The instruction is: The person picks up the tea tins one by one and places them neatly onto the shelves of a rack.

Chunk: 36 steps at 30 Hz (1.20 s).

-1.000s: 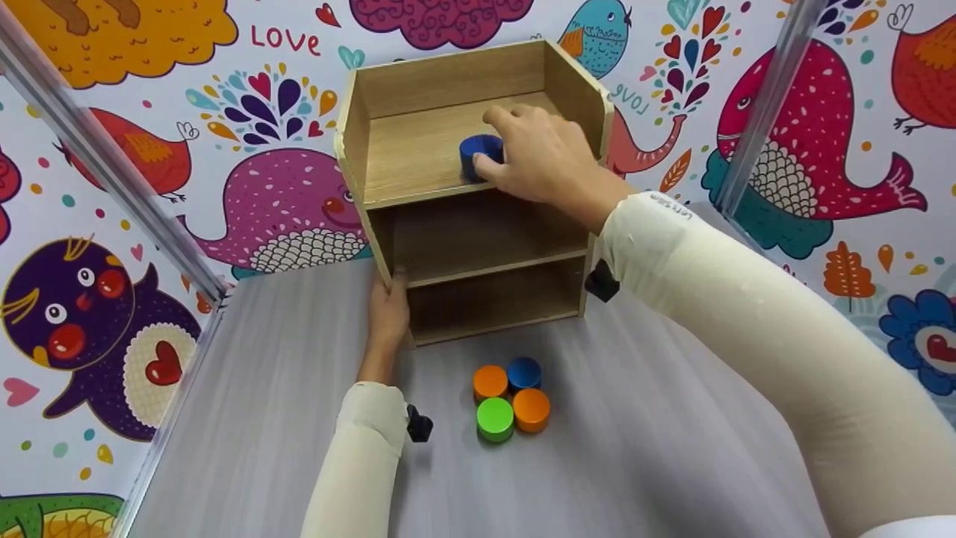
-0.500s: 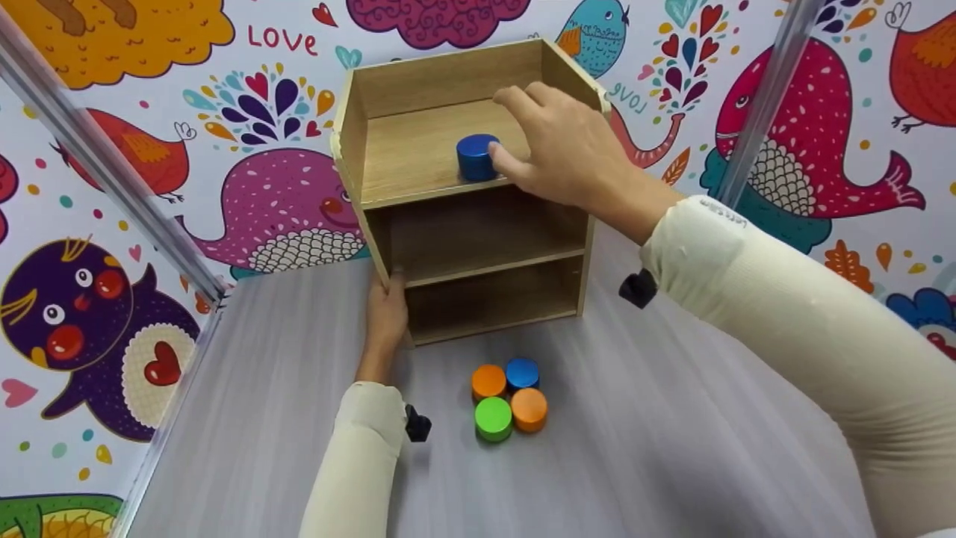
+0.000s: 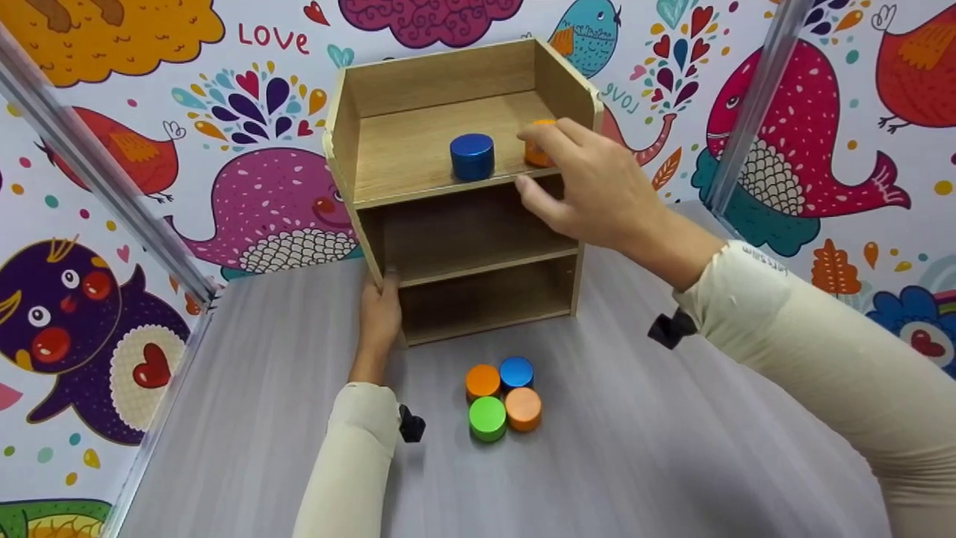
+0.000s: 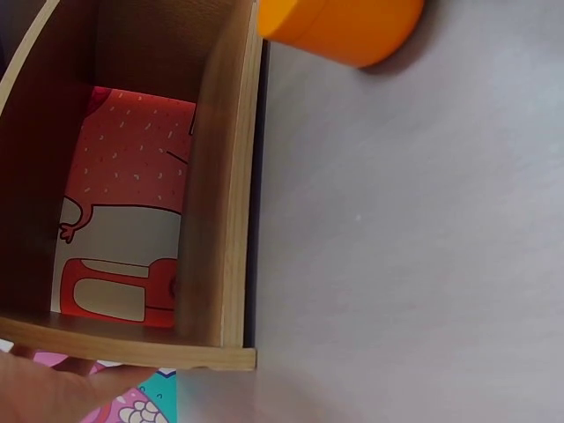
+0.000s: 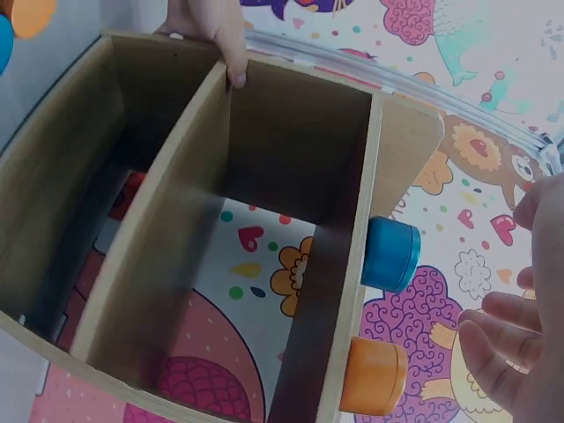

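Observation:
My left hand [image 3: 379, 314] grips the left side panel of a small wooden shelf [image 3: 441, 198], its thumb over the front edge. In the right wrist view that left hand [image 5: 211, 31] shows at the middle board. On the top board stands a shiny blue cylinder [image 3: 472, 158]. To its right stands an orange cylinder [image 3: 536, 146], partly hidden in the head view by my right hand [image 3: 597, 183]. The right wrist view shows the right hand [image 5: 520, 335] with fingers spread, apart from the orange cylinder [image 5: 374, 376] and the blue cylinder [image 5: 391, 254].
On the grey table [image 3: 635, 418], in front of the shelf, several cylinders stand close together: orange [image 3: 482, 382], blue [image 3: 517, 372], light orange [image 3: 523, 409] and green [image 3: 488, 418]. Patterned wall panels [image 3: 284, 149] enclose the back and sides.
My right hand has let go of the blue cylinder and moved right and toward me, uncovering the orange cylinder on the top board. My left hand keeps its grip on the shelf.

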Each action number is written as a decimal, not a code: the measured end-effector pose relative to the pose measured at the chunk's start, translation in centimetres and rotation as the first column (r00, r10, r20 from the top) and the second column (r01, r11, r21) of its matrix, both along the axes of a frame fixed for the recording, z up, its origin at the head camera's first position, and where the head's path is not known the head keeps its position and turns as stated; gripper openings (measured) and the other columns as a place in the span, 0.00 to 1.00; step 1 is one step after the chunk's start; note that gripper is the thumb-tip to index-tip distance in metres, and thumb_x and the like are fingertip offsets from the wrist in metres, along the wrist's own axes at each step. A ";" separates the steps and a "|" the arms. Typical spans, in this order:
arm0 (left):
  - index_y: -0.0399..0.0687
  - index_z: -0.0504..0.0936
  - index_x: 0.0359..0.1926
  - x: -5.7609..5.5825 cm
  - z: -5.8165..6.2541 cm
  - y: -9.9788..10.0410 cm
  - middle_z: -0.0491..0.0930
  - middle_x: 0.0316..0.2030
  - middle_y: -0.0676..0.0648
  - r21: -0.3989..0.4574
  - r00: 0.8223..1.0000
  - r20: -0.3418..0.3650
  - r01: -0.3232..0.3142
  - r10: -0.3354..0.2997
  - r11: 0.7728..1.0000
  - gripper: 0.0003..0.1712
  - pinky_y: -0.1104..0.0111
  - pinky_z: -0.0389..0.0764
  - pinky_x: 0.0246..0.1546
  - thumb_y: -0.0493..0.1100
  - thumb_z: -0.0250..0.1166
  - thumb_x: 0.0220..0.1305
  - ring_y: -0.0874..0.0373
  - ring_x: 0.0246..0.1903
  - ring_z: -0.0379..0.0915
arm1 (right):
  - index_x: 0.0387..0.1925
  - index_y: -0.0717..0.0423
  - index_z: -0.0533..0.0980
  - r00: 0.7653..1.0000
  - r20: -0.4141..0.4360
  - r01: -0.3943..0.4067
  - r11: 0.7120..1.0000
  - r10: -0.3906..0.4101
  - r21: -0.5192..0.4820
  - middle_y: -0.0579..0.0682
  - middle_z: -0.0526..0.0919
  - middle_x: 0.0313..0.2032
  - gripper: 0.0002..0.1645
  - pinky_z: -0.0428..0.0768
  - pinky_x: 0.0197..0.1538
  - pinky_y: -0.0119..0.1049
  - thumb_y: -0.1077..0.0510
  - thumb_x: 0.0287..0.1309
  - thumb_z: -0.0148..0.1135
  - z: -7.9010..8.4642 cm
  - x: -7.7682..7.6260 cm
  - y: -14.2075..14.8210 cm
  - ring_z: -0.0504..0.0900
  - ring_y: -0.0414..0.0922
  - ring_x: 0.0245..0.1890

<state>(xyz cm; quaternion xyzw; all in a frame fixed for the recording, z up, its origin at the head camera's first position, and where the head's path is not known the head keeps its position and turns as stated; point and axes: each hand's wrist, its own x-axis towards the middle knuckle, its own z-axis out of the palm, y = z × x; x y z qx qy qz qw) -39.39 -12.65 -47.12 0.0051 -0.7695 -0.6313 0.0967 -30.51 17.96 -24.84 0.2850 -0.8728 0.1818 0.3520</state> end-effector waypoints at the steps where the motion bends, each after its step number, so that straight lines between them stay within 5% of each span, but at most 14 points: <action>1: 0.42 0.65 0.65 0.0 0.0 0.0 0.69 0.62 0.40 0.002 1.000 -0.005 0.004 -0.004 1.000 0.28 0.52 0.62 0.67 0.58 0.45 0.80 0.51 0.63 0.61 | 0.62 0.53 0.75 1.000 0.003 -0.012 1.000 0.012 -0.012 0.54 0.82 0.49 0.26 0.81 0.45 0.43 0.46 0.68 0.60 -0.2 0.2 0.1 0.80 0.50 0.42; 9: 0.43 0.65 0.62 0.2 0.2 0.2 0.69 0.60 0.41 0.006 1.000 -0.016 0.010 -0.010 1.000 0.25 0.51 0.62 0.68 0.58 0.45 0.80 0.51 0.63 0.61 | 0.61 0.53 0.76 0.997 0.016 -0.078 0.985 0.081 -0.156 0.53 0.82 0.44 0.25 0.79 0.42 0.38 0.50 0.66 0.64 -2.0 1.6 1.2 0.78 0.47 0.44; 14: 0.43 0.65 0.58 0.1 0.2 0.3 0.68 0.53 0.42 0.006 1.000 -0.021 0.000 0.001 1.000 0.24 0.54 0.63 0.62 0.58 0.46 0.80 0.50 0.57 0.62 | 0.61 0.54 0.76 0.994 0.036 -0.101 0.986 0.107 -0.136 0.53 0.83 0.46 0.25 0.81 0.42 0.40 0.51 0.65 0.65 -4.4 2.0 1.2 0.80 0.47 0.44; 22: 0.49 0.62 0.39 -0.1 0.0 0.2 0.56 0.32 0.50 -0.021 0.998 -0.042 -0.037 0.036 0.999 0.17 0.61 0.58 0.34 0.57 0.46 0.80 0.54 0.31 0.53 | 0.61 0.52 0.77 0.987 0.098 -0.123 0.991 0.129 -0.057 0.51 0.82 0.49 0.24 0.83 0.46 0.38 0.50 0.66 0.64 -9.4 2.5 0.7 0.81 0.45 0.44; 36: 0.47 0.63 0.45 -0.1 -0.2 0.0 0.61 0.40 0.46 -0.005 1.000 -0.027 -0.011 0.011 1.000 0.19 0.57 0.61 0.46 0.59 0.45 0.80 0.50 0.44 0.60 | 0.58 0.50 0.79 0.983 0.113 -0.153 0.985 0.143 0.080 0.47 0.82 0.46 0.25 0.81 0.33 0.30 0.47 0.61 0.69 -18.6 3.6 -0.2 0.79 0.39 0.30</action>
